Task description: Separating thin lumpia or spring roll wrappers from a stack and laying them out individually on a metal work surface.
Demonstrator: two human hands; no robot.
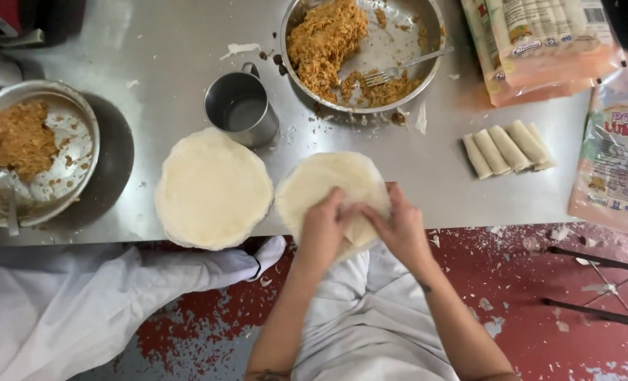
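On the steel table [152,49] that fills the far half of the view, everything is laid out, so let's take it big to small. Far and centre sits the large metal bowl [399,42] of shredded brown filling, a fork [406,67] lying in it, and it's partly scooped out. At the left edge there's a second bowl [70,169] with less filling. Near the table's front edge, left of centre, a stack of round wrappers [212,188] waits untouched. Right beside it is the single wrapper [328,180] in play, hanging slightly over the near edge. The left hand [322,229] and the right hand [399,229] are both pinching its near rim, fingers narrowed together on the sheet, apparently peeling or lifting it. No filling shows on it.

Far of the stack stands a metal cup [240,109]. To the right, four or so finished rolls [508,147] lie side by side: a little done, and judging by that stack, plenty left. Packets [547,42] of wrappers sit at the far right, cut off by the frame. What the fingertips grip underneath is hidden, and the cup's contents are hard to make out. A white sleeve [81,303] comes in near left.
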